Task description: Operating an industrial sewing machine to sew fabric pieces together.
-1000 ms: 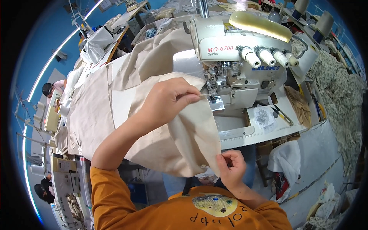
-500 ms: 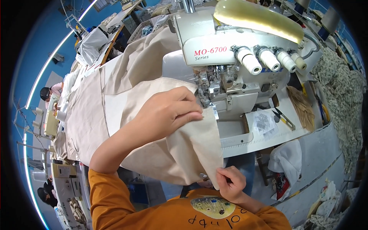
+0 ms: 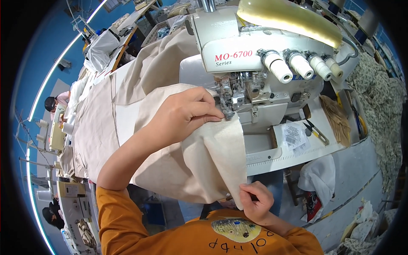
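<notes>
A beige cloth panel (image 3: 212,148) lies over the bed of a white overlock sewing machine (image 3: 242,40), its edge at the presser foot (image 3: 229,111). My left hand (image 3: 187,112) rests on the panel just left of the foot, fingertips and thumb pinched together on the cloth. Below, beyond the table's front edge, my right hand (image 3: 257,199) grips the panel's near corner between thumb and curled fingers. From there the right-hand edge runs up to the foot, and the cloth between my hands sags in soft folds.
More beige cloth (image 3: 95,123) spreads across the table to the left. Thread snips (image 3: 316,132) and white paper labels (image 3: 294,136) lie right of the machine, beside a brown cloth (image 3: 335,119) and a tool tray (image 3: 355,112). Patterned fabric (image 3: 376,102) is heaped at far right.
My left hand has shifted slightly up, its fingertips closer to the presser foot and more tightly pinched. The cloth beneath has new folds. My right hand stays at the corner.
</notes>
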Demonstrator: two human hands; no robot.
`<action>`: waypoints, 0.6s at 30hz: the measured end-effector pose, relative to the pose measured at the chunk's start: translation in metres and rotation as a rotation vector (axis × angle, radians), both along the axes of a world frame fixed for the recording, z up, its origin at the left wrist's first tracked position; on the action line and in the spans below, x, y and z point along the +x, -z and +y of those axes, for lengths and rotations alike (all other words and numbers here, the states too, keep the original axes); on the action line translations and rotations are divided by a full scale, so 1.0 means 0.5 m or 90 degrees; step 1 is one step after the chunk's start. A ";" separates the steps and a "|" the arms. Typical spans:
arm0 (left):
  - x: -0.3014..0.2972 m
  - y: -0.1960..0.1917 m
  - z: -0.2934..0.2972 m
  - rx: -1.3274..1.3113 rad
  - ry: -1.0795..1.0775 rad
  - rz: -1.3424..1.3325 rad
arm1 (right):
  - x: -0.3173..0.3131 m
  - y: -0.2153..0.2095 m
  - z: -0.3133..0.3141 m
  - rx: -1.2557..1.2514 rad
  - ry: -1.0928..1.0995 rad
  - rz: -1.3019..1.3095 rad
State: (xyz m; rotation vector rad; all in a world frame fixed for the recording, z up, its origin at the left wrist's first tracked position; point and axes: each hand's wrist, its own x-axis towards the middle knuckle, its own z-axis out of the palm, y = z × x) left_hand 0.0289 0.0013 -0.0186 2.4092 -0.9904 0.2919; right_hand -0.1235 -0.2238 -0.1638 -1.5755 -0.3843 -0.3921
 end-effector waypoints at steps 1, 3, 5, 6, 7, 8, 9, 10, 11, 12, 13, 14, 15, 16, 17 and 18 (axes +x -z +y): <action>0.002 0.001 0.001 -0.002 0.003 0.004 | -0.001 -0.005 0.001 0.023 -0.023 0.025; 0.003 0.004 0.002 -0.001 0.004 -0.001 | -0.001 -0.008 0.003 0.046 -0.045 0.050; 0.000 0.004 0.003 0.001 0.001 -0.005 | -0.001 -0.010 0.004 0.027 -0.038 0.028; -0.002 0.002 0.003 0.006 0.002 -0.008 | -0.001 -0.010 0.004 0.027 -0.040 0.029; -0.003 0.001 0.003 0.012 0.003 -0.011 | -0.002 -0.010 0.003 0.027 -0.043 0.034; -0.006 0.000 0.003 0.011 0.002 -0.010 | -0.002 -0.009 0.001 0.028 -0.047 0.039; -0.010 -0.001 0.004 0.016 -0.005 -0.004 | -0.003 -0.009 0.001 0.027 -0.047 0.040; -0.014 -0.002 0.005 0.020 -0.011 0.002 | -0.003 -0.008 0.001 0.019 -0.038 0.033; -0.014 -0.001 0.006 0.020 -0.011 0.002 | -0.004 -0.008 0.001 0.012 -0.028 0.025; -0.012 0.000 0.007 0.024 -0.007 -0.006 | -0.005 -0.009 0.001 0.011 -0.028 0.026; -0.009 0.001 0.008 0.028 -0.003 -0.015 | -0.005 -0.012 0.000 0.022 -0.028 0.035; -0.007 0.002 0.008 0.028 -0.003 -0.015 | -0.005 -0.014 0.000 0.032 -0.028 0.044; -0.005 0.002 0.009 0.015 0.005 -0.013 | -0.005 -0.015 0.001 0.031 -0.028 0.043; -0.003 0.004 0.009 0.003 0.012 -0.010 | -0.005 -0.013 0.001 0.023 -0.022 0.033; -0.002 0.006 0.009 0.003 0.012 -0.010 | -0.004 -0.011 0.002 0.014 -0.017 0.023; -0.001 0.008 0.010 0.001 0.011 -0.010 | -0.004 -0.010 0.003 0.014 -0.017 0.023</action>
